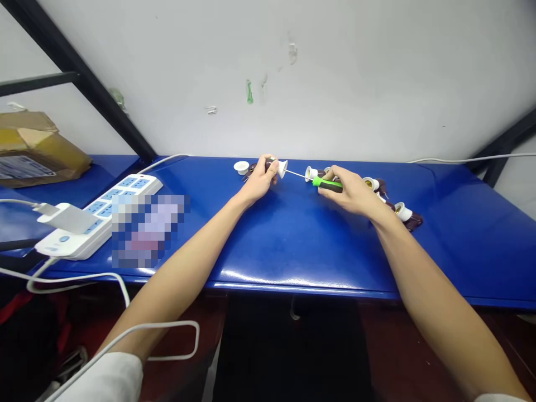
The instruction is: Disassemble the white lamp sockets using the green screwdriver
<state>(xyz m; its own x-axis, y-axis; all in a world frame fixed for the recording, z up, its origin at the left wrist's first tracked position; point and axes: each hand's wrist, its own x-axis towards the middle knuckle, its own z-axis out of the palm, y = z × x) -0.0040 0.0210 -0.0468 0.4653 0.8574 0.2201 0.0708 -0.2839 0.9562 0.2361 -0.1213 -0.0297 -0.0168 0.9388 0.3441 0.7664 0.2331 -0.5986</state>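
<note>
1. Cardboard box (39,148): well apart from the left hand's grip, at the far left, partly wrapped in yellow.
2. Power strip (69,245): left of the same grip, nearer the viewer, with a white adapter (71,218) plugged in.
3. Loose lamp holder (242,166): just left of the left fingers, white rim uppermost, on the blue tabletop (285,245).
4. Left hand (260,180): thumb and fingers grasping a brown-and-white lamp holder (282,168), its white rim facing right.
5. Screwdriver (329,185): between the two grips, its shaft reaching the held holder's rim; the tip cannot be made out.
6. Right hand (352,191): fingers closed about the screwdriver's green-and-black handle.
7. Further lamp holders (404,212): several, behind and to the right of the right hand's grip, some partly hidden by it.
</note>
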